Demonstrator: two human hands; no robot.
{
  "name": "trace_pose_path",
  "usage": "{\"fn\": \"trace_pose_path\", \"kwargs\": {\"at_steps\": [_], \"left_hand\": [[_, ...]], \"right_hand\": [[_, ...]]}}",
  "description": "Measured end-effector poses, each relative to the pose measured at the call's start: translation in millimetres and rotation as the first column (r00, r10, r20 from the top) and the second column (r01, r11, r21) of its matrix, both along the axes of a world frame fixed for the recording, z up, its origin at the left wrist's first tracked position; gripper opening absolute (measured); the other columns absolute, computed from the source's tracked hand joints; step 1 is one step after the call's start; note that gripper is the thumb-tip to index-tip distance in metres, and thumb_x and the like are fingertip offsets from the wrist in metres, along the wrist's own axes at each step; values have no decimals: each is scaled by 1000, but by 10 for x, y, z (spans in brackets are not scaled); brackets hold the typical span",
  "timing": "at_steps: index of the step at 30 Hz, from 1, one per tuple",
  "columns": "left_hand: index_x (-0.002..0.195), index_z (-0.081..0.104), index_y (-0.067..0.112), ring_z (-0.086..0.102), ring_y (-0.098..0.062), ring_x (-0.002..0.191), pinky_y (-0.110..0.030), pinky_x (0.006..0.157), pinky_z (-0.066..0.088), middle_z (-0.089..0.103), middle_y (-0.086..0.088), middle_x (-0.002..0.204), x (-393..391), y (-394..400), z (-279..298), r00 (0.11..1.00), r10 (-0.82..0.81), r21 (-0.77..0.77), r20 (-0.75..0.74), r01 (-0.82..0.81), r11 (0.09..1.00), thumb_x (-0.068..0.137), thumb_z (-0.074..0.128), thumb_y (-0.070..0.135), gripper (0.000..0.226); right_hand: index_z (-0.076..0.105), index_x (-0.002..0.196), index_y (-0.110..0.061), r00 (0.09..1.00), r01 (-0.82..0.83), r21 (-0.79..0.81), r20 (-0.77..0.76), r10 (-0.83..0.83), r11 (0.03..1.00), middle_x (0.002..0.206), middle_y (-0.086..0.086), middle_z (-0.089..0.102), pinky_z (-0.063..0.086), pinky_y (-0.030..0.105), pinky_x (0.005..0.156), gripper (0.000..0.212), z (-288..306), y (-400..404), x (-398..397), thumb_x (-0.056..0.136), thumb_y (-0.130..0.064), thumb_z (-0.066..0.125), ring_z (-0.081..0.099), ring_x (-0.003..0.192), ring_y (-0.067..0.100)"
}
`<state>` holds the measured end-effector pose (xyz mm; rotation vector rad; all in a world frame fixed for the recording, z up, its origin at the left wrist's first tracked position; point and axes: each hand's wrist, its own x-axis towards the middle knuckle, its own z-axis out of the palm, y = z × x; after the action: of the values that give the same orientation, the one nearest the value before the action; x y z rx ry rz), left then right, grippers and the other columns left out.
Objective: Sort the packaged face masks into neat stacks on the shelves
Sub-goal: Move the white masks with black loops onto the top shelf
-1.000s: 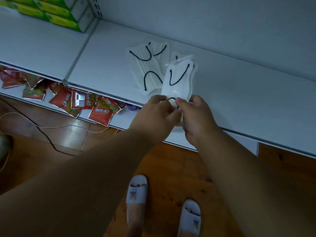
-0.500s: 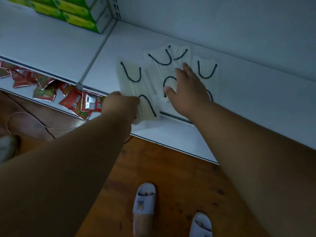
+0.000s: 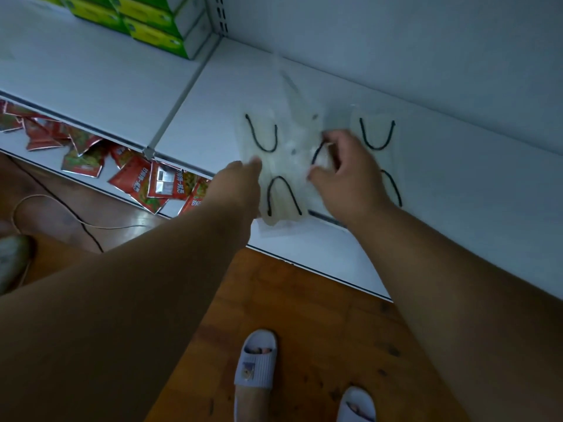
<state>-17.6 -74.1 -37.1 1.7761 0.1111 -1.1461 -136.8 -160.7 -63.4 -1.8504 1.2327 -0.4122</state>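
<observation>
Clear packets of white face masks with black ear loops lie on the white shelf (image 3: 213,95). One packet (image 3: 274,166) lies at the left, overhanging the shelf's front edge; my left hand (image 3: 234,190) holds its left side. Another packet (image 3: 377,138) lies flat to the right. Between them my right hand (image 3: 344,178) has curled fingers pinching a middle packet (image 3: 300,123) that is lifted and motion-blurred.
Green and white boxes (image 3: 146,22) stand at the back left of the shelf. Red snack packets (image 3: 143,181) lie scattered on the lower shelf at left. A cable (image 3: 61,208) runs over the wooden floor, where my white slippers (image 3: 256,360) stand.
My right hand went from lying flat on the middle packet to pinching and lifting it. My left hand stays on the left packet. The camera moved closer.
</observation>
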Motion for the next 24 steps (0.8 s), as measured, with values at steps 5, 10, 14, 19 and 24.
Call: {"fn": "trace_pose_path", "kwargs": {"at_steps": [5, 10, 14, 19, 24], "left_hand": [[127, 63, 16, 73, -32, 99, -42, 92, 57, 72, -16, 115, 20, 2, -93, 974, -48, -146, -221, 16, 989, 97, 45, 61, 57], [123, 61, 12, 74, -23, 91, -33, 78, 61, 74, -8, 104, -82, 25, -146, 974, -129, -96, -187, 112, 989, 95, 57, 52, 49], [113, 59, 13, 65, -29, 94, -47, 88, 57, 65, -5, 95, -107, 11, -276, 987, -137, 80, 85, 130, 988, 93, 66, 15, 21], [113, 58, 22, 63, -25, 90, -45, 87, 57, 63, -1, 95, -175, 53, -214, 984, -156, 87, 86, 148, 985, 94, 65, 16, 21], [108, 51, 23, 53, -10, 72, -22, 55, 45, 56, 5, 84, -291, 96, -121, 957, -264, 68, 117, 258, 964, 98, 60, 20, 14]], "right_hand": [[65, 118, -24, 988, -154, 48, 17, 153, 987, 116, -4, 59, 41, 11, 79, 25, -65, 342, -27, 98, -35, 55, 56, 101, 6], [73, 109, -15, 962, -227, -92, -173, 209, 969, 119, 4, 58, 38, 18, 87, 22, -174, 277, -127, 95, -27, 61, 56, 106, 16], [68, 119, -10, 941, -107, -287, -339, 3, 952, 140, 11, 51, 39, 35, 104, 30, -142, 137, -244, 95, -24, 57, 46, 127, 27], [59, 123, -10, 732, -26, -277, -660, -170, 961, 130, 13, 52, 38, 40, 98, 36, -227, -95, -520, 96, -35, 57, 45, 121, 32], [62, 90, -16, 885, 122, -218, -417, -206, 968, 104, 7, 62, 38, 28, 74, 3, -93, -30, -561, 89, -15, 59, 57, 95, 24]]}}
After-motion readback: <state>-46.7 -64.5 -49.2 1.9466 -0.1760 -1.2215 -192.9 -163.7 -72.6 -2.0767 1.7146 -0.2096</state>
